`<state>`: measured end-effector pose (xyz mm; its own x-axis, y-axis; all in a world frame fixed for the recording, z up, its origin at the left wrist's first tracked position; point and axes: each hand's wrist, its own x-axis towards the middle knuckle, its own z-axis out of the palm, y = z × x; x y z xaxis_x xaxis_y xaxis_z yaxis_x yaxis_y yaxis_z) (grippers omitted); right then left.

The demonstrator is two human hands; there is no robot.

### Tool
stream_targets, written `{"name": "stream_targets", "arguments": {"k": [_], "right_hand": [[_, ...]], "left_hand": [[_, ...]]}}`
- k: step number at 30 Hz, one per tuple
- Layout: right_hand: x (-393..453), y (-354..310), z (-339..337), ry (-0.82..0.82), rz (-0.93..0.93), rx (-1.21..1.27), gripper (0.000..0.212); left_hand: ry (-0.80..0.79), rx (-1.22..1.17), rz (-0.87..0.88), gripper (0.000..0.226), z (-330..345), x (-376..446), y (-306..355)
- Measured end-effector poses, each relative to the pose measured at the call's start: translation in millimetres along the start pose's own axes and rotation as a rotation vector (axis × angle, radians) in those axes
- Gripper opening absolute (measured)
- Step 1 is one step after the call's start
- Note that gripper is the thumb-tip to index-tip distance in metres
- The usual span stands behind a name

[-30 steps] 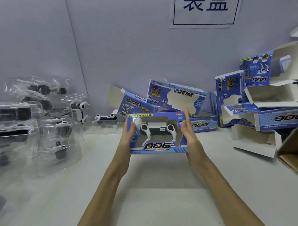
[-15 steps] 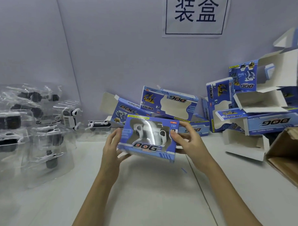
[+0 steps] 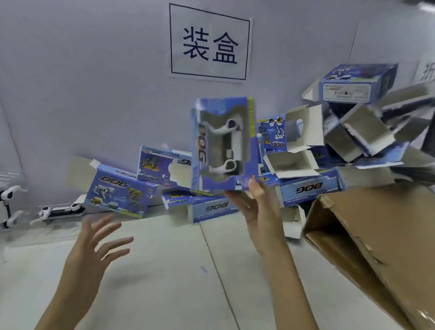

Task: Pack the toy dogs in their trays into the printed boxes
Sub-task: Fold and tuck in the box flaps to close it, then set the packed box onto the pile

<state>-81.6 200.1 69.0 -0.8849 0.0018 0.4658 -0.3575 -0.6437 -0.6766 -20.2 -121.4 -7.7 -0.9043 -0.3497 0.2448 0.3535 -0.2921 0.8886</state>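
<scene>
A blue printed box [image 3: 223, 145] with a white toy dog behind its window stands on end in the air, held up at its lower edge by my right hand [image 3: 255, 208]. My left hand [image 3: 96, 245] hovers over the table to the lower left, fingers spread, holding nothing. Several empty printed boxes [image 3: 121, 190] lie along the wall behind. A toy dog in its clear tray [image 3: 60, 212] rests at the far left of the table.
An open brown carton [image 3: 377, 245] leans in at the right. Above it is a heap of open printed boxes [image 3: 358, 125]. More clear trays with a dog [image 3: 3, 207] sit at the left edge. A paper sign [image 3: 208, 41] hangs on the wall.
My left hand has let go of the packed box and dropped away. My right hand has raised the box and turned it on end. The view has swung right.
</scene>
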Motion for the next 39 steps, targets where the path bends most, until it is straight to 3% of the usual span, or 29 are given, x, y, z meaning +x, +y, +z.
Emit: {"name": "stream_targets", "arguments": {"k": [2, 5, 8, 9, 11, 13, 15, 19, 21, 28, 30, 32, 35, 37, 39], "right_hand": [[6, 0, -4, 0.221, -0.199, 0.12, 0.064], [20, -8, -14, 0.549, -0.379, 0.193, 0.08], [33, -10, -38, 0.675, -0.284, 0.028, 0.083], [35, -4, -44, 0.662, -0.197, -0.086, 0.073], [36, 16, -44, 0.57, -0.071, -0.328, 0.035], [32, 39, -30, 0.44, -0.066, -0.562, 0.016], [28, 63, -8, 0.305, -0.108, -0.739, 0.028], [41, 93, 32, 0.156, -0.152, -1.115, 0.09], [63, 96, 46, 0.121, -0.18, -1.362, 0.106], [146, 96, 47, -0.152, 0.034, -1.932, 0.115], [151, 97, 46, -0.084, -0.019, -2.083, 0.106], [148, 97, 48, -0.053, -0.168, -2.182, 0.092], [135, 93, 49, -0.209, -0.236, -2.171, 0.095], [120, 88, 51, -0.202, -0.255, -2.046, 0.093], [97, 83, 50, -0.065, -0.308, -1.782, 0.088]], "left_hand": [[0.003, 0.013, -0.05, 0.066, -1, -1, 0], [-0.018, 0.038, -0.092, 0.068, 2, -3, -1], [-0.045, 0.085, -0.122, 0.073, 5, -5, -2], [-0.048, 0.091, -0.123, 0.074, 7, -5, -2], [-0.046, 0.107, -0.115, 0.074, 10, -4, -3], [-0.043, 0.127, -0.11, 0.075, 12, -5, -4], [-0.032, 0.136, -0.113, 0.075, 13, -6, -4], [0.015, 0.129, -0.128, 0.074, 13, -8, -4], [0.032, 0.127, -0.138, 0.071, 14, -8, -4], [0.042, 0.15, -0.158, 0.069, 20, -10, -6], [0.045, 0.145, -0.155, 0.068, 20, -9, -4], [0.038, 0.145, -0.157, 0.068, 20, -8, -4], [0.031, 0.166, -0.168, 0.066, 22, -9, -6], [0.042, 0.193, -0.165, 0.06, 22, -11, -4], [0.065, 0.229, -0.143, 0.051, 23, -14, -2]]}}
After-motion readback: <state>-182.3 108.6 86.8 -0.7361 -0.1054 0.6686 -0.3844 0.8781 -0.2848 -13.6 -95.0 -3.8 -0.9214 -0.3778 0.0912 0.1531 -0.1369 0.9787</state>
